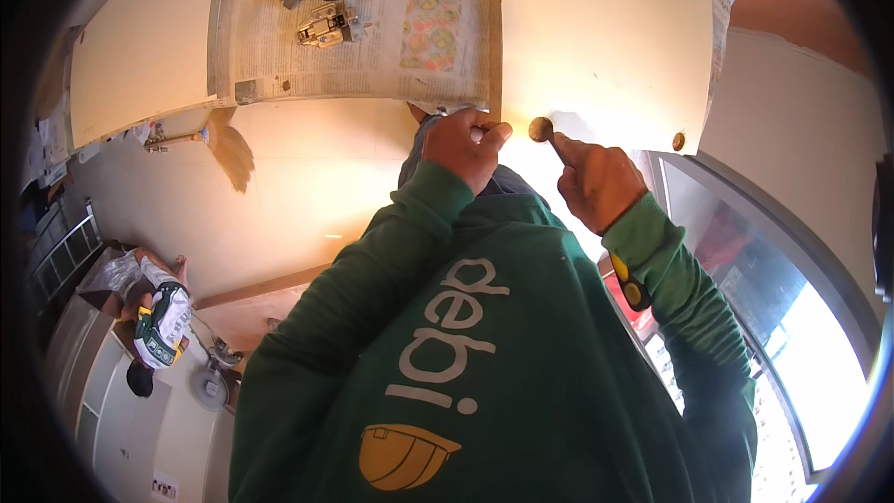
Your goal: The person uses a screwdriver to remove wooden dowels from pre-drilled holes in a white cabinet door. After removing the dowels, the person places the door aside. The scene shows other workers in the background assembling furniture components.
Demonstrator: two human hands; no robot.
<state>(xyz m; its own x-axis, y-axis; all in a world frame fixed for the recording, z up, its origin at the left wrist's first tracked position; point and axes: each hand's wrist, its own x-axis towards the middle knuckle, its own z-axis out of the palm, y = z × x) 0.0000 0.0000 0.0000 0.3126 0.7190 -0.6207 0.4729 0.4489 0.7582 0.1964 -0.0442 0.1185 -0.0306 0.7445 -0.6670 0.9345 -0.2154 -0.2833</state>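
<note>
My right hand (601,182) is closed round a dark, slim tool (561,148), index finger along it. Its tip reaches a round, brown-bottomed hole (540,129) near the close edge of a cream board (605,37). A second round hole (679,141) shows at the board's right corner. Beside the board's left edge, my left hand (464,151) is curled with thumb and fingers together; whatever it may hold is hidden. Several metal cabinet hinges (326,25) lie beyond it on newspaper (372,70).
Another cream panel (144,47) lies at the left, with a broom (228,154) below it. Farther left another person (163,317) is low down near a standing fan (209,388). A glazed window or door (792,317) stands at the right.
</note>
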